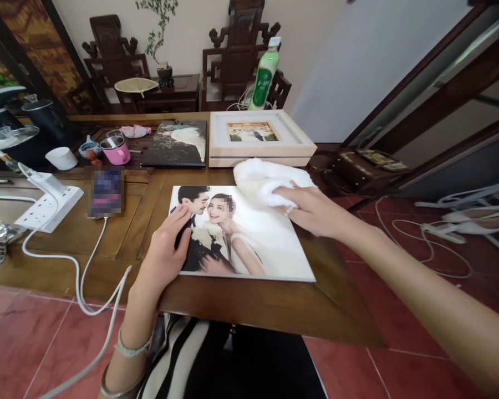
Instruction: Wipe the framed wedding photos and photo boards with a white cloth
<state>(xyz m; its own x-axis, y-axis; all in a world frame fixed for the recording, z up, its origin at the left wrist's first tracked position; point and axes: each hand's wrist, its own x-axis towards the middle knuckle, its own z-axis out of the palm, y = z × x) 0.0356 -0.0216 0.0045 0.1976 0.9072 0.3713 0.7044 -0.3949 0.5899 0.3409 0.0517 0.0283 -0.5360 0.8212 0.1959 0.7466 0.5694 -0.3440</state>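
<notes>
From where I stand, the photo [274, 252] lies face up on the desk [253, 305], close to the edge where the person sits, presumably so that both arms reach it easily. The left hand [166, 241] rests on its left side, fingers laid loosely flat and gripping nothing; I'd say its weight keeps the photo from sliding. The right hand [310, 210] has its fingers bunched into a white cloth [260, 180], which covers the photo's upper right corner. The folds look thick enough to keep those fingertips off the picture, though the cloth hides some of them from me.

Beyond the cloth sits a pale wooden frame [261, 152], with a dark panel [178, 144] just left of it; pushed back like that, they leave the front for the photo. Over on the left, a phone [107, 192] lies near a power strip [52, 202], probably because its cord needs the socket.
</notes>
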